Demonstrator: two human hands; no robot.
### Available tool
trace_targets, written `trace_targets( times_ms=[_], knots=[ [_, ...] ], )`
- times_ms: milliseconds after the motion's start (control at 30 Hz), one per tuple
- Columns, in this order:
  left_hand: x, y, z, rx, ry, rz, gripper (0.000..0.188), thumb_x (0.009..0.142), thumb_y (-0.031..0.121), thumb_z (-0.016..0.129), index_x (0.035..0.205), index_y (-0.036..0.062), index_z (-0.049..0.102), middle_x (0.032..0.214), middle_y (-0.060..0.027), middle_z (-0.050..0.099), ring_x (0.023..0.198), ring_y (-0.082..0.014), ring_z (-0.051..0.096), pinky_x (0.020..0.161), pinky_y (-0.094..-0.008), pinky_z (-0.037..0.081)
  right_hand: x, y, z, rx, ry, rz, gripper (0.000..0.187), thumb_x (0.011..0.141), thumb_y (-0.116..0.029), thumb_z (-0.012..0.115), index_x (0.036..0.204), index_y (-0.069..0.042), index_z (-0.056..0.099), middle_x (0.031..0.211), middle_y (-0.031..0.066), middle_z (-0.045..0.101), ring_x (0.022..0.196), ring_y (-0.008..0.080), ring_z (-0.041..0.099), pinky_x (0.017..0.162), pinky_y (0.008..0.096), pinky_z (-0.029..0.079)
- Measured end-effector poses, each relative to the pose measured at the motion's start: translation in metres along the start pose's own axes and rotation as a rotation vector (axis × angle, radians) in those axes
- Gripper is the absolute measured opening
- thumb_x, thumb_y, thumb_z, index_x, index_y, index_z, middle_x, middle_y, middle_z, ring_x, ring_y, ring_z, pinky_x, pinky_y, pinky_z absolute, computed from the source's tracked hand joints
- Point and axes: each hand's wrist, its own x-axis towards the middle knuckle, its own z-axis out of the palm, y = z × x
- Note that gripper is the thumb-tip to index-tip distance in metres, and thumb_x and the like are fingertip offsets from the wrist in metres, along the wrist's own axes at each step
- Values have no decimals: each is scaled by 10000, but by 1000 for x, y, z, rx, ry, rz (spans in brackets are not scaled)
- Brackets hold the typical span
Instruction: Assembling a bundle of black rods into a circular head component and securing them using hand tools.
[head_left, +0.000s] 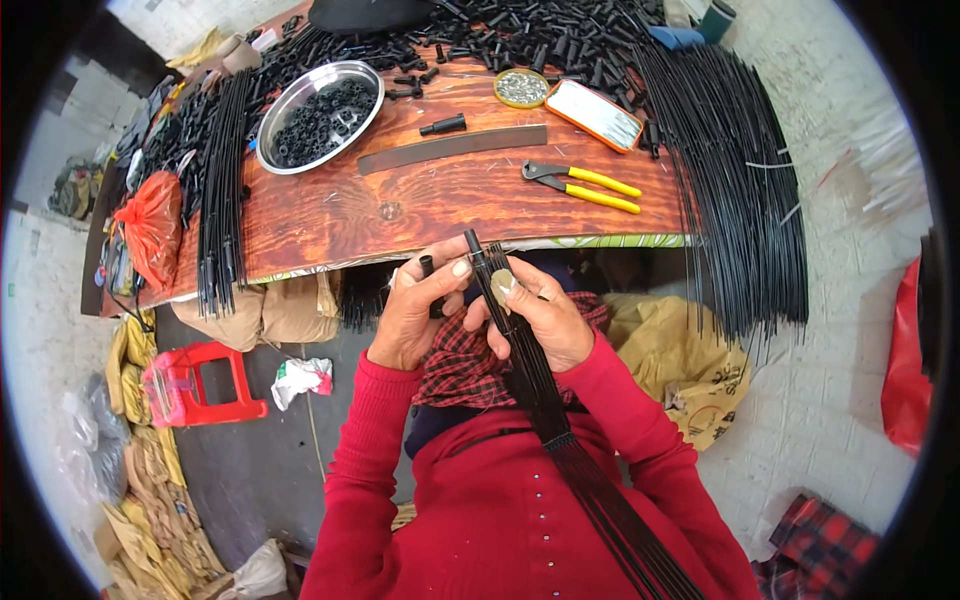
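My right hand (555, 325) is closed around the upper end of a bundle of thin black rods (545, 395), which looks like a folded umbrella frame. A tan patch covers part of my right thumb. The bundle slants down to the right across my lap, with a darker band partway along it. Beside its top, my left hand (400, 320) is closed on a short black plastic sleeve (428, 266), whose lower part my fingers partly hide. The left fingertips are close to a black tube end (472, 240) standing out from the bundle's top.
On the wooden table (330, 215) lie pincers with yellow handles (605, 187), a metal strip (455, 148), a loose black sleeve (443, 125), a steel bowl (265, 160) of small black parts and a tray of pins (595, 115). Black rods (740, 190) overhang the right side.
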Motion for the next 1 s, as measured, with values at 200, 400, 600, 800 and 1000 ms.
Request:
trace_targets(
  times_ms=[200, 400, 600, 800, 1000],
  knots=[
    [-7, 10, -11, -107, 3, 5, 439, 923, 88, 671, 1337, -7, 561, 1120, -66, 636, 848, -85, 521, 627, -218, 413, 1, 1, -3, 43, -7, -33, 428, 1050, -257, 510, 1414, -45, 434, 952, 196, 684, 572, 148, 633, 520, 233, 515],
    [8, 18, -26, -575, -233, 22, 536, 900, -81, 550, 1420, -16, 438, 1323, -161, 528, 1109, -229, 553, 974, -331, 473, 3, 1, 6, 16, -30, 23, 488, 1048, -252, 513, 1472, -44, 388, 942, 201, 683, 568, 149, 631, 522, 233, 515],
    [20, 32, -15, -582, -211, 112, 510, 955, -62, 520, 1451, -40, 401, 1327, -158, 539, 1252, -256, 525, 1135, -395, 417, 4, 4, 18, -10, -68, 77, 407, 1049, -248, 509, 1387, -33, 438, 932, 212, 686, 571, 164, 641, 524, 238, 519],
    [18, 32, -11, -643, -231, 121, 578, 962, -79, 509, 1505, -14, 325, 1327, -162, 541, 1278, -259, 511, 1174, -393, 389, 7, 8, 18, -38, -89, 84, 400, 1048, -270, 520, 1358, -25, 454, 930, 211, 692, 575, 164, 649, 516, 236, 512],
    [13, 34, -7, -495, -222, 132, 581, 963, -33, 556, 1504, -21, 346, 1281, -125, 543, 1242, -233, 531, 1159, -397, 410, 8, 10, 17, -29, -92, 83, 400, 1050, -275, 518, 1358, -27, 460, 932, 201, 694, 576, 155, 649, 519, 231, 511]
  ],
)
